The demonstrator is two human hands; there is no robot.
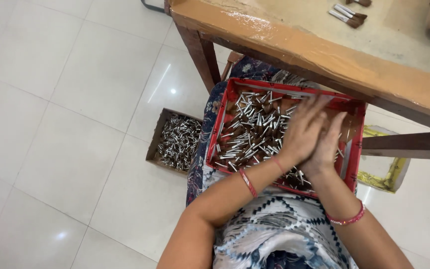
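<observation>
While pressed palm to palm over red tray [232, 89] | left hand [302, 130], right hand [327, 144], fingers together, flat | silver ferrules [247, 132] heaped below fingertips | rolling step likely; grip contents: cannot tell

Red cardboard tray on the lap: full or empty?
Partly full: the red cardboard tray holds many loose small silver metal tubes, with brown bottom showing between them.

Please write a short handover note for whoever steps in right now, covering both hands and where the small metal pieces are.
Left hand and right hand: pressed together palm to palm over the red tray on the lap; whether they hold pieces is hidden.
Metal pieces: a loose heap in the tray.
More of them fill the cardboard box on the floor.
Finished brushes lie on the wooden table.
Sorted versus unsorted: cannot tell.
</observation>
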